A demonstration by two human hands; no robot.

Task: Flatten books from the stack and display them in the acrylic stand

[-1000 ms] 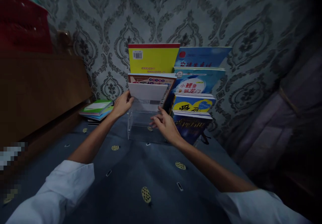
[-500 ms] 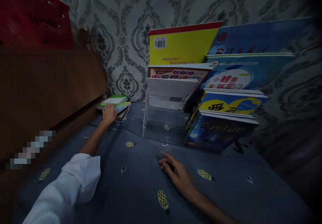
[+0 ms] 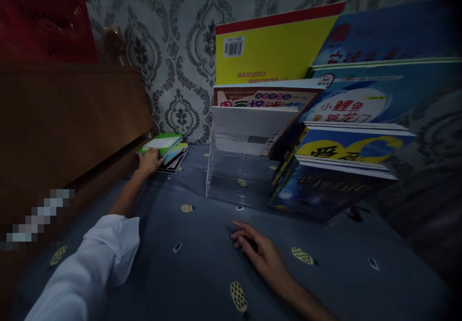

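At the far left, my left hand [image 3: 149,161] has its fingers bent around the near left edge of a green book [image 3: 164,143]. This book lies on top of a small stack of books [image 3: 178,159] against the wall; the fingertips are partly hidden. My right hand [image 3: 258,249] rests on the dark tablecloth [image 3: 202,273], loosely curved and holding nothing. Beyond it stands a clear plastic book rack [image 3: 209,167] with upright books, among them a yellow book [image 3: 270,46], a white-backed book [image 3: 249,123] and a dark blue book [image 3: 332,188].
A wooden cabinet [image 3: 72,119] borders the left side, with a red basket [image 3: 46,22] on top. Patterned wallpaper [image 3: 180,56] covers the wall behind. More blue books [image 3: 382,90] stand at the right of the rack.
My left hand has shifted slightly left along the green book, toward its near left edge. My right hand stays on the cloth. The view has moved a little closer to the rack.
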